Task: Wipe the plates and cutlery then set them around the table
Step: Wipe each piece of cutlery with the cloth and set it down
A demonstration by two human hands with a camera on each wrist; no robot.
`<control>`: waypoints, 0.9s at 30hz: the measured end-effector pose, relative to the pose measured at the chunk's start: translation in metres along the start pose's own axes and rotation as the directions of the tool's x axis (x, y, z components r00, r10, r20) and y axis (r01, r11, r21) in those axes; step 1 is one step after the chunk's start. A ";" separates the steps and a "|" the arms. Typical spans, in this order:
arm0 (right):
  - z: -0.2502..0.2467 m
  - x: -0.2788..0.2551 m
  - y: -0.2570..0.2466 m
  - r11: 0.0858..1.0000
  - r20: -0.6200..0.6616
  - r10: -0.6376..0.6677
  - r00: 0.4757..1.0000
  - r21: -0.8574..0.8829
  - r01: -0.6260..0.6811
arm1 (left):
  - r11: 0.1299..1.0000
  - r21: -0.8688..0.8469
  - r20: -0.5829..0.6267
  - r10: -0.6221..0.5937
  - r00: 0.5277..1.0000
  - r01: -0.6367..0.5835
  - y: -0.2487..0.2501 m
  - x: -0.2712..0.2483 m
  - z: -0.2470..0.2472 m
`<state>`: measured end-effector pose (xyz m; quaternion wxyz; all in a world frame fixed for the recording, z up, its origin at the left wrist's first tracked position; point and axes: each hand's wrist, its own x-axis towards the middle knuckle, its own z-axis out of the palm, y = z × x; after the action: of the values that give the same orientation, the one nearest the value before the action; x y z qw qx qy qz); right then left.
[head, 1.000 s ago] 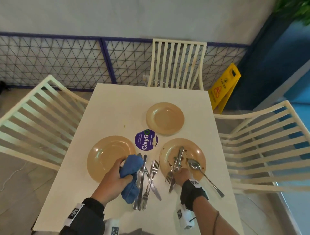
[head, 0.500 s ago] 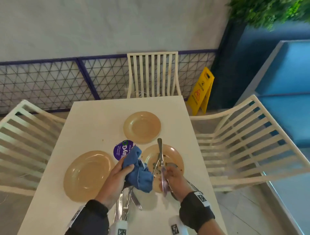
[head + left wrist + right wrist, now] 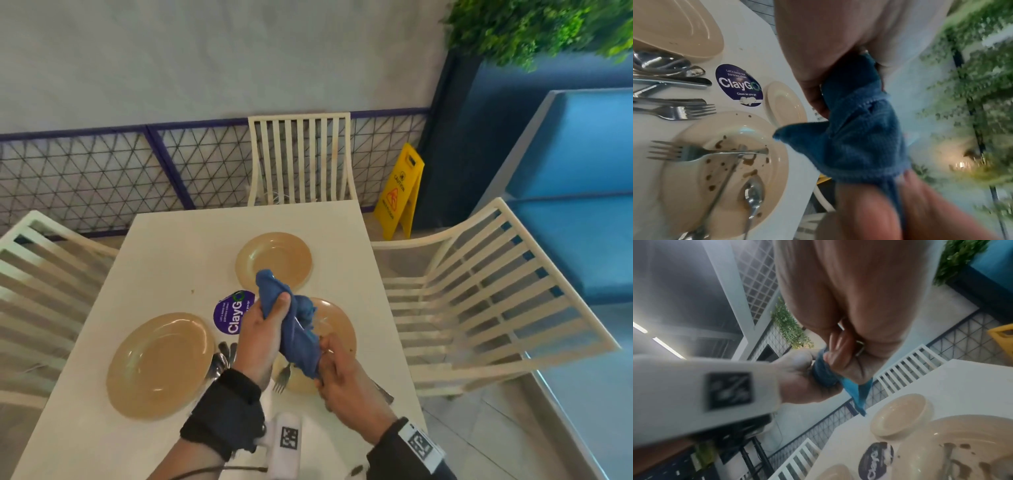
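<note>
My left hand [image 3: 270,315] grips a blue cloth [image 3: 294,325] above the dirty plate [image 3: 342,329]. The cloth is wrapped round a knife that my right hand [image 3: 337,373] grips by its lower end. The knife is almost wholly hidden; only a bit of metal [image 3: 860,348] shows between my fingers. On the stained plate [image 3: 694,178] lie a fork [image 3: 684,152], a spoon [image 3: 753,194] and another long utensil. A large clean-looking plate [image 3: 161,363] sits at the left and a small plate [image 3: 274,260] further back.
Loose cutlery [image 3: 222,356] lies between the two near plates, next to a purple sticker [image 3: 234,317] on the white table [image 3: 178,246]. Slatted chairs stand at the left [image 3: 41,284], far end [image 3: 301,161] and right [image 3: 479,301]. A yellow caution sign [image 3: 399,195] stands on the floor.
My right hand lifted the knife off the dirty plate. My left hand raised the cloth from beside the cutlery and brought it round the knife. The view tilted up.
</note>
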<state>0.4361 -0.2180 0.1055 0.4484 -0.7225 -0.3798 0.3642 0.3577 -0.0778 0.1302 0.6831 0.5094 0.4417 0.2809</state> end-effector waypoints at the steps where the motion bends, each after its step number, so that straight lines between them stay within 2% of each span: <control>1: 0.000 -0.003 0.000 0.999 0.008 -0.003 1.000 0.037 0.003 | 1.000 -0.029 -0.014 0.008 1.000 -0.008 0.005 0.006 -0.001; 4: -0.001 0.001 -0.002 0.988 0.038 -0.019 0.999 0.153 0.013 | 0.998 -0.030 -0.047 0.062 0.997 -0.064 0.018 0.010 0.002; 7: -0.009 0.009 -0.004 0.994 0.031 -0.025 0.999 0.107 0.022 | 0.998 -0.039 -0.058 0.043 0.997 -0.045 0.015 0.002 0.011; 10: -0.020 0.006 0.001 0.993 0.038 -0.092 0.995 0.072 0.089 | 0.999 -0.034 -0.036 0.027 0.999 -0.028 0.014 0.001 0.009; 13: -0.025 -0.001 0.003 0.996 0.081 -0.066 0.995 0.066 0.061 | 0.994 -0.084 -0.131 0.057 0.990 -0.068 0.019 0.016 -0.001; 15: -0.025 -0.001 0.000 0.995 0.103 -0.049 0.994 0.089 0.040 | 0.992 -0.107 -0.150 0.056 0.987 -0.072 0.021 0.018 -0.002; 18: -0.021 0.009 -0.007 0.996 0.084 -0.055 0.995 0.073 0.049 | 0.996 -0.078 -0.099 0.039 0.994 -0.047 0.014 0.003 0.008; 22: -0.018 0.013 -0.015 0.991 0.122 0.002 0.993 0.131 -0.018 | 0.999 -0.018 -0.007 0.028 1.000 -0.028 0.010 -0.005 0.008; 27: -0.015 0.008 -0.023 0.988 0.180 0.015 0.984 0.150 -0.043 | 0.985 -0.157 -0.174 0.039 0.984 -0.067 0.017 0.022 -0.015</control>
<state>0.4475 -0.2095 0.1306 0.4615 -0.6560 -0.3787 0.4619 0.3556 -0.0467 0.1381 0.6742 0.4378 0.4603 0.3767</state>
